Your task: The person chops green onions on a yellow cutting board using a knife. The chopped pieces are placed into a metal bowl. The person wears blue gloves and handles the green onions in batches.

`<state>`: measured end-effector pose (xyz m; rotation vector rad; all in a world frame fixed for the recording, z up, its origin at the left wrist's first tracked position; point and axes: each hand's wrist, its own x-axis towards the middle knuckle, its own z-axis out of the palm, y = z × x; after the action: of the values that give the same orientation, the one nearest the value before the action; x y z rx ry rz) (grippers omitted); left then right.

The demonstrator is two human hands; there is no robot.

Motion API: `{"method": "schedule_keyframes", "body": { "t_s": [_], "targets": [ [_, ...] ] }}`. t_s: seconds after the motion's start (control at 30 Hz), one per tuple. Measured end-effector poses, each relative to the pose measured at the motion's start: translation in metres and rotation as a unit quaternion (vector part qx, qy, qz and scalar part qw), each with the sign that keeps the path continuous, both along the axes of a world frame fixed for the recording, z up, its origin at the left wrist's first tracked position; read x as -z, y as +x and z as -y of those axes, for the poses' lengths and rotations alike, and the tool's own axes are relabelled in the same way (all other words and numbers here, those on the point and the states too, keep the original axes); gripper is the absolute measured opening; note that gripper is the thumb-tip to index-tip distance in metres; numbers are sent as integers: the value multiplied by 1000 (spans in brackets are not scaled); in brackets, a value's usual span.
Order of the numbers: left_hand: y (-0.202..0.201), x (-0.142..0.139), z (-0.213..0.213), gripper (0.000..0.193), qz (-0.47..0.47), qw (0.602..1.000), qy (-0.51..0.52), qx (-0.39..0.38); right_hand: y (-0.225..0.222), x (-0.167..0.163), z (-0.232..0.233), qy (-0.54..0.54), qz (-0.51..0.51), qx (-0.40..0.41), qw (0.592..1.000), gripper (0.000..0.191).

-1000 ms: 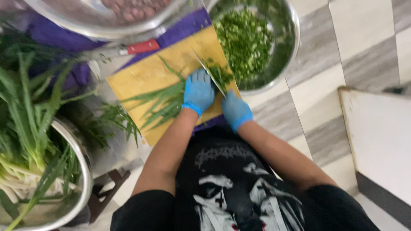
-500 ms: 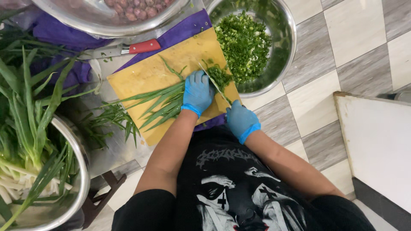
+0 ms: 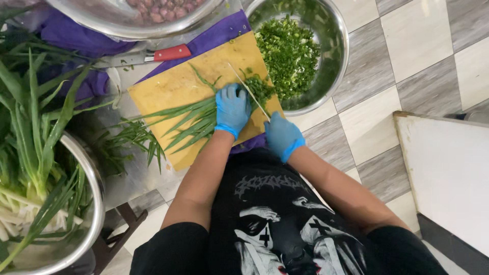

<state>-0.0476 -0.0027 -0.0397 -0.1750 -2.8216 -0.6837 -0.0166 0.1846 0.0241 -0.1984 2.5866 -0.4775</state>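
Head view: left hand (image 3: 232, 109) presses green leaves (image 3: 188, 122) flat, right hand (image 3: 283, 135) grips a knife (image 3: 248, 91)

The cutting board (image 3: 178, 86) looks like matt, pale wood. The bowl (image 3: 340, 61) of chopped greens is shiny, smooth metal. Both gloves (image 3: 232, 108) look like thin, smooth blue rubber.

1 head-worn camera looks almost straight down from above the person's chest, fairly near, facing a yellow cutting board (image 3: 183, 86) at frame centre, a steel bowl (image 3: 338, 56) beyond, tiled floor (image 3: 407, 66) to the right.
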Motion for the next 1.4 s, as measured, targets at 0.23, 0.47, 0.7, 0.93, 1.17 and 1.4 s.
{"method": "schedule_keyframes", "body": {
  "t_s": [0.23, 0.47, 0.7, 0.93, 1.17, 1.4],
  "targets": [
    [-1, 9, 1, 37, 1, 999, 32, -4, 2, 33, 9, 26, 14, 32, 999, 27],
    [6, 5, 0, 29, -15, 999, -26, -27, -28, 31, 21, -22, -43, -20, 999, 35],
    [6, 7, 3, 32, 14, 999, -22, -33, 13, 1, 4, 45, 29, -3, 999, 38],
    [9, 16, 1, 30, -6, 999, 13, -32, -40, 35, 42, -12, 3, 0, 1000, 33],
    [7, 7, 8, 29, -17, 998, 49, -26, -6, -15, 20, 31, 39, -6, 999, 35],
    [8, 9, 7, 29, -23, 998, 37, -34, -9, 24, 36, 43, 15, 7, 999, 30]
  ]
}}
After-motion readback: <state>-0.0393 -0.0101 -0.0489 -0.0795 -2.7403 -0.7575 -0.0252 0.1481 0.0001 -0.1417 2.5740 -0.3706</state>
